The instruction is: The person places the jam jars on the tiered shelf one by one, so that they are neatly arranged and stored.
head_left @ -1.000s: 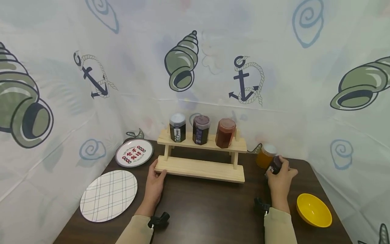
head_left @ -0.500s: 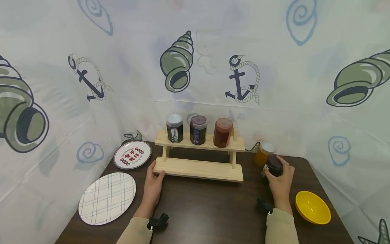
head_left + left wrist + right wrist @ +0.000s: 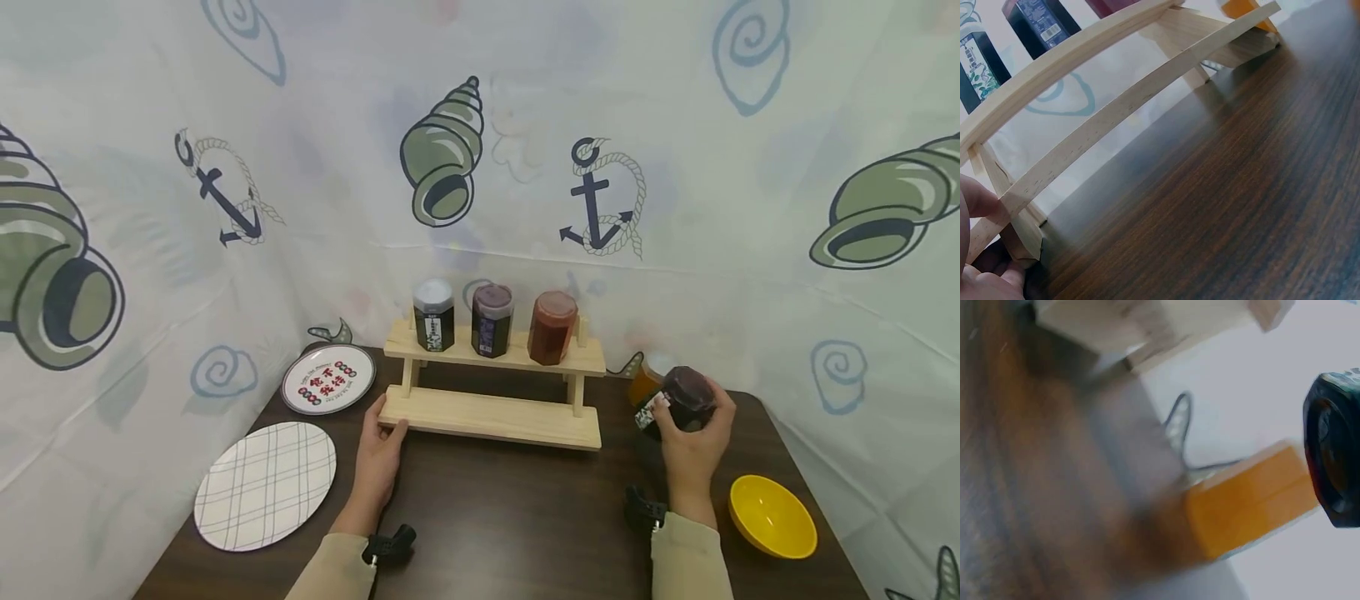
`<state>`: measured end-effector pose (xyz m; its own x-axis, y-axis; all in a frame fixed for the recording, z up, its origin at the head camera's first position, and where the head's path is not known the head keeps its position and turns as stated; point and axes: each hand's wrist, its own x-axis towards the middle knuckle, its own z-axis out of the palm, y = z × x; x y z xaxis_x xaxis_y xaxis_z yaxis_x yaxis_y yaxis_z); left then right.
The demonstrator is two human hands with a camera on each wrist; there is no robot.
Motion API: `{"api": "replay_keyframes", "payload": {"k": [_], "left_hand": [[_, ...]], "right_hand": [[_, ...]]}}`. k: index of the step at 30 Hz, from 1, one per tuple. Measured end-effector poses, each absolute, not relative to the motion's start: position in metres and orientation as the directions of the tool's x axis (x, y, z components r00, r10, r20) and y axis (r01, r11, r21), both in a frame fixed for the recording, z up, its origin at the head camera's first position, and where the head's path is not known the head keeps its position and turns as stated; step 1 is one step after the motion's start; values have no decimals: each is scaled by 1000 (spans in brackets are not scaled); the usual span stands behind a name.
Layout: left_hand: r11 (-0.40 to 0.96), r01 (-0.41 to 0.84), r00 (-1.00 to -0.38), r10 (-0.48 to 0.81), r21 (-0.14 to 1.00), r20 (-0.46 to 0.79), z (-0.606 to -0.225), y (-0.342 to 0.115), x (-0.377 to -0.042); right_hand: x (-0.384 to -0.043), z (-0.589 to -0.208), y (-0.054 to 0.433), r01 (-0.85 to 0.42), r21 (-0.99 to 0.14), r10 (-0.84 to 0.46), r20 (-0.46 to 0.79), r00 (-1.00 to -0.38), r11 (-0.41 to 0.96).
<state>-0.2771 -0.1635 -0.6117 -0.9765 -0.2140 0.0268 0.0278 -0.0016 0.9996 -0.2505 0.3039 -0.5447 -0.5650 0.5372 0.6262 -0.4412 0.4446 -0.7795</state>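
Note:
My right hand (image 3: 696,442) grips a dark jar (image 3: 686,396) with a black-and-white label, tilted and lifted off the table. In the right wrist view the round base of this dark jar (image 3: 1335,456) shows at the right edge; the fingers are out of that view. Behind it stands an orange jar (image 3: 647,382), partly hidden. My left hand (image 3: 378,450) holds the left end of a two-tier wooden rack (image 3: 491,415), thumb on the front edge of the lower board. On the upper tier stand a white-lidded dark jar (image 3: 434,317), a purple-lidded jar (image 3: 492,321) and a reddish jar (image 3: 553,327).
At the left lie a round plate with red lettering (image 3: 330,379) and a white checked plate (image 3: 266,486). A yellow bowl (image 3: 772,517) sits near the right edge of the dark wooden table (image 3: 517,517). A patterned cloth (image 3: 525,100) hangs behind.
My right hand has raised the dark jar from beside the orange jar and tilted it, its base now turned toward the left. The left hand stays at the rack's end.

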Motion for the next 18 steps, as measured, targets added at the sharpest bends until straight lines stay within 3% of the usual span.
{"api": "replay_keyframes", "payload": {"k": [7,18], "left_hand": [[2,27,-976,-218,1000,26,-607,-163,-277],[7,7,-977,-214,1000,9,-609,-161,-274]], "right_hand": [[-243,-502,288,-520,-679,389,729,-564,519],[-254,-496,267,-635,-508,91,817,-569,582]]}}
